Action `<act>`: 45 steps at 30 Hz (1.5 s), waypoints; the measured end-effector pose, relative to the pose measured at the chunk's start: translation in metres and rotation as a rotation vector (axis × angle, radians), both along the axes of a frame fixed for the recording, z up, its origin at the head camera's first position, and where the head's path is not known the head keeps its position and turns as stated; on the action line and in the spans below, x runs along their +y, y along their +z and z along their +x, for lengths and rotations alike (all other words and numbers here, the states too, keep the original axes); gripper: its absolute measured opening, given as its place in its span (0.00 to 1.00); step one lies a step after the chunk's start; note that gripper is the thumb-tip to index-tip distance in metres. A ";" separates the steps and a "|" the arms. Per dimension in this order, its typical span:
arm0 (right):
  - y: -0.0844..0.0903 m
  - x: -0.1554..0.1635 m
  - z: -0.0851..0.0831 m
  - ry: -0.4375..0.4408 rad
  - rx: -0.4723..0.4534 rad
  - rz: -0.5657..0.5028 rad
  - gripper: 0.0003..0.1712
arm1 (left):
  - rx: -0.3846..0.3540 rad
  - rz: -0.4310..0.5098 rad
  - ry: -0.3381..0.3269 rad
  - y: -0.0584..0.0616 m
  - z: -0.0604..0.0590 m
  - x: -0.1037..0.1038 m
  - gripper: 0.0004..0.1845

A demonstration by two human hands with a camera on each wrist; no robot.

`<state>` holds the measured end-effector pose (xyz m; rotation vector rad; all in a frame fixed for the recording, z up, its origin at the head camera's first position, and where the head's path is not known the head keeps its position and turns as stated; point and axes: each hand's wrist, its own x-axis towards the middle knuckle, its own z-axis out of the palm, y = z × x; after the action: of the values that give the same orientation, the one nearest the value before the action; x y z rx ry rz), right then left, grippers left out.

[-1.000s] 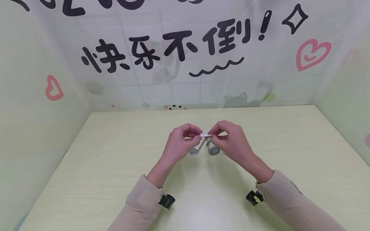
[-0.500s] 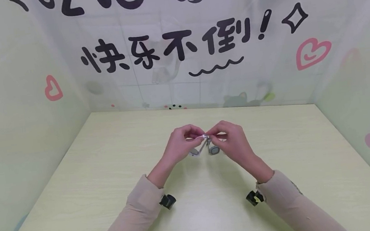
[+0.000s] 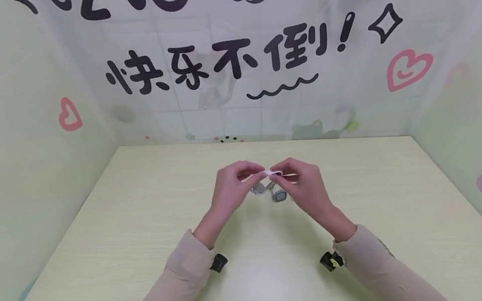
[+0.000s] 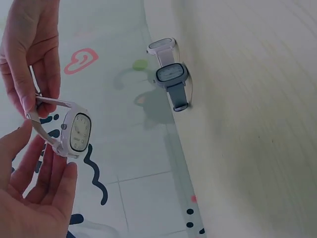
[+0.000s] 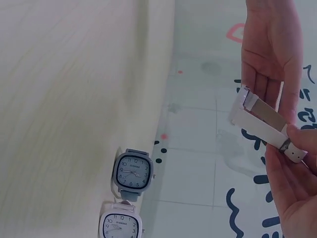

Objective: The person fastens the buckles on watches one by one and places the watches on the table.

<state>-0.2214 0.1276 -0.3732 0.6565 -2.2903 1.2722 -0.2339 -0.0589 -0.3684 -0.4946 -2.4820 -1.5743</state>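
**Item: white wristwatch, strap being fastened**

I log both hands raised above the bench [image 3: 99, 248]. My left hand [image 3: 229, 187] and right hand [image 3: 301, 185] each pinch a strap end of the white wristwatch [image 4: 77, 133], fingers curled round it, strap ends meeting at the buckle between the fingertips. On the bench beneath: a grey-blue wristwatch [image 5: 131, 172] and a second white wristwatch [image 5: 119, 225], just beside each other. Step judged: closing the strap. Next calls for a steady feed through the buckle.
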 end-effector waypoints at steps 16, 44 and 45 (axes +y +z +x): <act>0.003 0.001 0.004 -0.035 0.168 0.100 0.09 | -0.148 0.023 0.024 0.011 0.002 0.005 0.10; 0.005 0.004 0.001 -0.004 0.199 0.171 0.11 | -0.301 -0.045 -0.010 0.016 -0.005 -0.005 0.08; 0.005 0.004 0.001 0.003 0.203 0.168 0.11 | -0.300 -0.047 -0.014 0.017 -0.005 -0.006 0.08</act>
<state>-0.2207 0.1319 -0.3679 0.8075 -2.2427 0.9727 -0.2390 -0.0654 -0.3514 -0.3006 -2.7417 -1.7110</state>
